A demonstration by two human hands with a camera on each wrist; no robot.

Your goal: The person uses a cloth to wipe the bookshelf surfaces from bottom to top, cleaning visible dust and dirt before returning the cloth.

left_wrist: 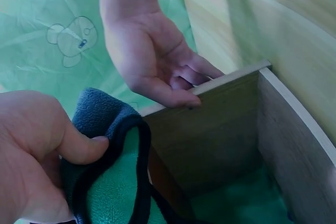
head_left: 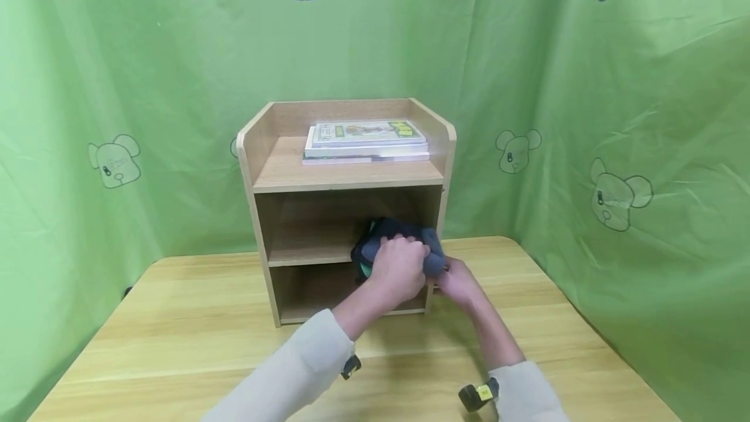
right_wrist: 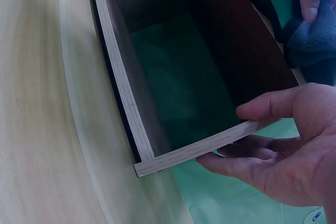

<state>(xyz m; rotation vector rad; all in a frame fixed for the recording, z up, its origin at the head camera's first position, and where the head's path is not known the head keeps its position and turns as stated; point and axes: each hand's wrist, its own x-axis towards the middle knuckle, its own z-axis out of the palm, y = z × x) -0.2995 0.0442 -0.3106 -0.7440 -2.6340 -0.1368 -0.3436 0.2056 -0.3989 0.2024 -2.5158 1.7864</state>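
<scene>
Pale sleeves (head_left: 305, 370) with black-and-yellow wrist devices (head_left: 483, 394), over the table (head_left: 176, 318). Left hand (head_left: 401, 270): grasping a blue-and-green fleece item (left_wrist: 113, 187), thumb pressed on the cloth; some fingertips hidden, exact curl impossible to tell. Fleece item: bunched at the right front of the shelf unit (head_left: 281, 171), across the front edge of the middle board (head_left: 310, 256), partly hanging before the lower compartment. Right hand (head_left: 459, 284): clasped over the right side panel (right_wrist: 194, 149), thumb on inner face, fingers on outer. Dark strap (right_wrist: 268, 10): trailing beside the fleece. Books (head_left: 369, 139): stacked flat on top, well apart from both hands.

Probable faults: slump of the fleece off the board, from overhanging bulk and a hold on one portion only; snagging of the strap, from hanging loose at the board's edge; sliding or tipping of the unit, from a hard push or tug with weak bracing at the side panel; shifting of the books, from the same jolt.
</scene>
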